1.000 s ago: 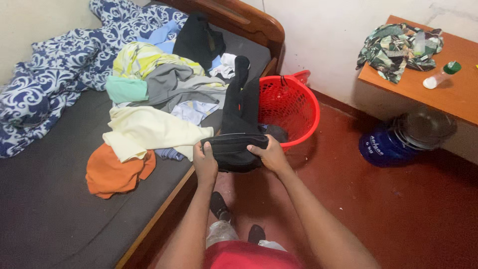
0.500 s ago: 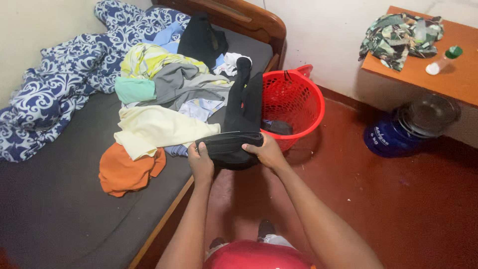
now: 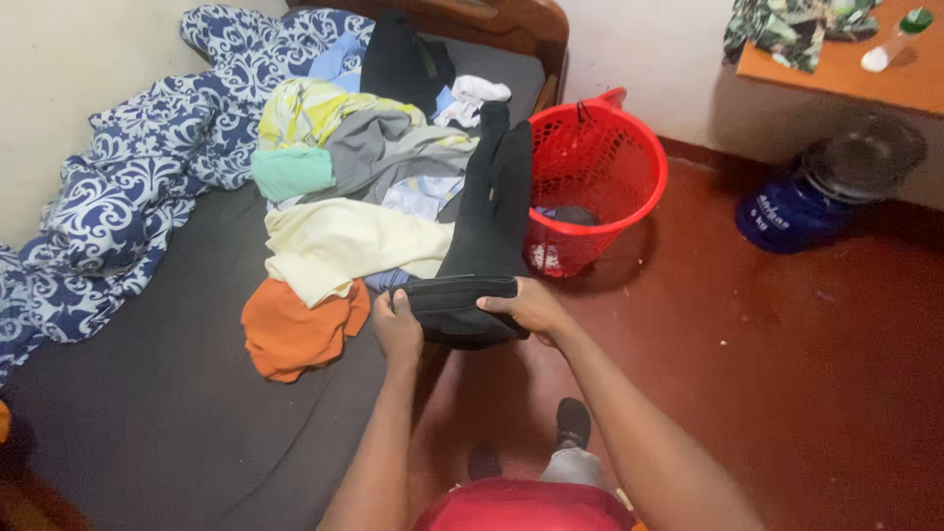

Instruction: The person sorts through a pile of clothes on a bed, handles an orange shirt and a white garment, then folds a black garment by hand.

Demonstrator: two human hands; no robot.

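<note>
At bed edge: black trousers (image 3: 470,295), waistband end, legs stretched toward red basket (image 3: 600,157).
Left hand (image 3: 397,327): clenched on waistband.
Right hand (image 3: 531,307): gripped waistband, fingertips hidden.
Basket contents: hard to make out.

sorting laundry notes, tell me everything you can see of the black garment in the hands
The black garment looks like soft, matte dark trousers. Its near end is folded over into a thick band at the bed's edge, gripped by the left hand on one side and the right hand on the other. The two legs stretch away flat over the bed, beside the red basket, lying against the pale yellow cloth.
</note>
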